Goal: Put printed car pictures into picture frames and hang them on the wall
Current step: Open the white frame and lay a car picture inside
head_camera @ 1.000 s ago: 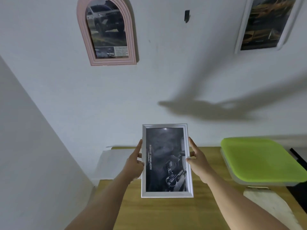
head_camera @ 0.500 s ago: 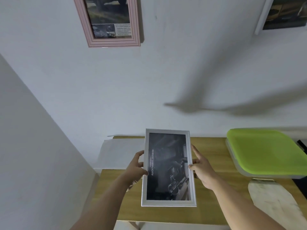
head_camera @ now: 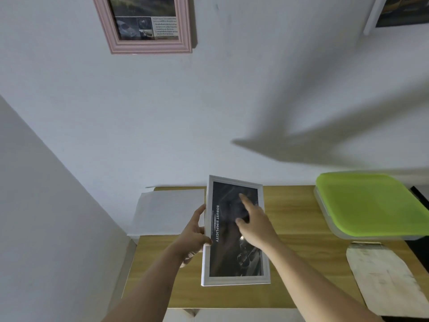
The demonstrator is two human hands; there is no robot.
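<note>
A white picture frame (head_camera: 235, 278) holding a dark car print with the words "ROBUST SIMPLICITY" is held above the wooden table (head_camera: 294, 228). My left hand (head_camera: 193, 235) grips its left edge, thumb on the front. My right hand (head_camera: 254, 220) lies over the glass with its fingers stretched out, touching the print's upper middle. On the wall above hang a pink frame (head_camera: 148, 46) with a car print and, at the top right, part of a white frame (head_camera: 371, 15) with another print.
A white sheet of paper (head_camera: 167, 212) lies at the table's back left. A clear box with a lime green lid (head_camera: 369, 203) stands at the right. A pale envelope-like sheet (head_camera: 385, 275) lies at the front right. A side wall closes in on the left.
My right hand has left the frame's right edge and moved onto the glass. The frame has dropped lower and the camera has tilted down, pushing the wall frames up out of view.
</note>
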